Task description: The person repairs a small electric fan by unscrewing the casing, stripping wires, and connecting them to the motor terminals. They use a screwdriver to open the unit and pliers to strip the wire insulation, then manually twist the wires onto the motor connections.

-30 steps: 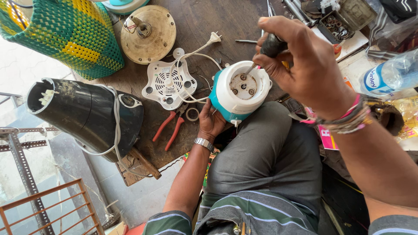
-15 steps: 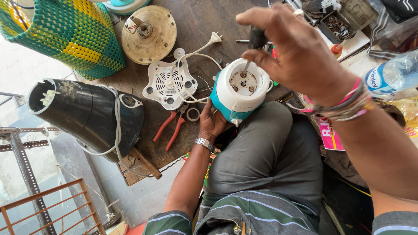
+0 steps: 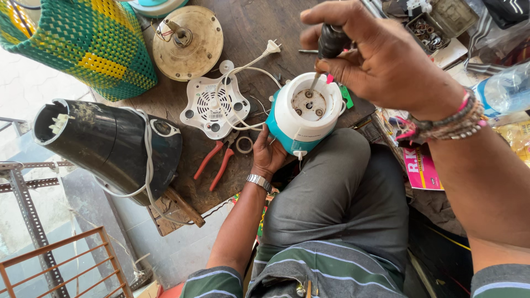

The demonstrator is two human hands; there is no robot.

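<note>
Green and yellow weave marks the plastic basket (image 3: pixel 83 41) at the far left, and below it a black appliance housing (image 3: pixel 110 146) lies on its side with a white cord looped round it. Further right on the wooden bench (image 3: pixel 251 25) sit a round tan disc (image 3: pixel 187 41) with a spindle, a white vented base cover (image 3: pixel 214 107) with its plug lead, and red-handled pliers (image 3: pixel 212 163). The left hand (image 3: pixel 269 157), wearing a metal watch, cups the teal side of the teal-and-white motor base (image 3: pixel 306 116), which rests upturned on the person's knee at the bench edge, fingers wrapped to steady it. The right hand (image 3: pixel 381 60) comes next, fingers closed tight round the dark handle of a screwdriver (image 3: pixel 327 52) whose tip stands in a screw hole on the white underside. A clear plastic bottle (image 3: pixel 505 88) lies at the far right.

The step in hand looks like working a screw in the base's underside. The next move probably calls for keeping the blade square in the screw head and pressing down while turning, with the left hand holding the body against twisting.
</note>
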